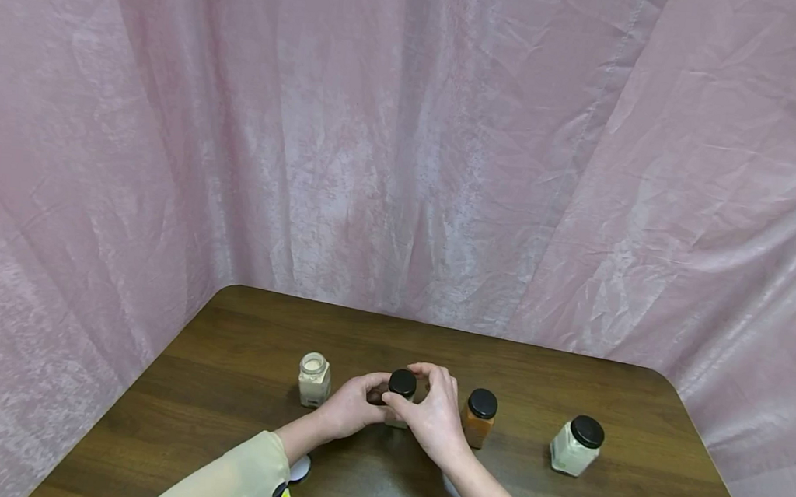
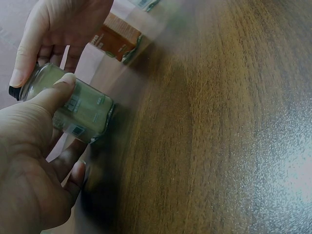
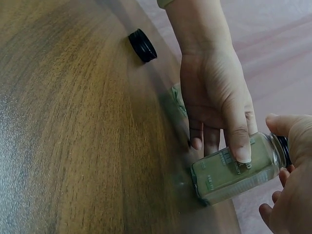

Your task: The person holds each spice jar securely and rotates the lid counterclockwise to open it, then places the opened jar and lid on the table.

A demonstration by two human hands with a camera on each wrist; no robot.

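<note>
A glass jar of pale greenish powder [image 2: 90,109] stands upright in front of me, its black lid [image 1: 402,382] on its neck. My left hand [image 1: 352,410] grips the jar's body, thumb pressed against the printed front and fingers behind it. From the other side, my right hand [image 1: 437,419] holds the lid between thumb and fingers. Left of the hands is an uncapped jar with cream-coloured powder [image 1: 314,386]. A loose black lid [image 3: 142,45] lies with its pale inside up on the table near my left forearm.
To the right of my right hand stands a black-lidded jar of orange powder [image 1: 478,428]. Farther right is a jar of whitish powder [image 1: 570,454], also capped. All stand on a brown wooden table [image 1: 638,408], with pink curtains [image 1: 406,140] hanging behind it.
</note>
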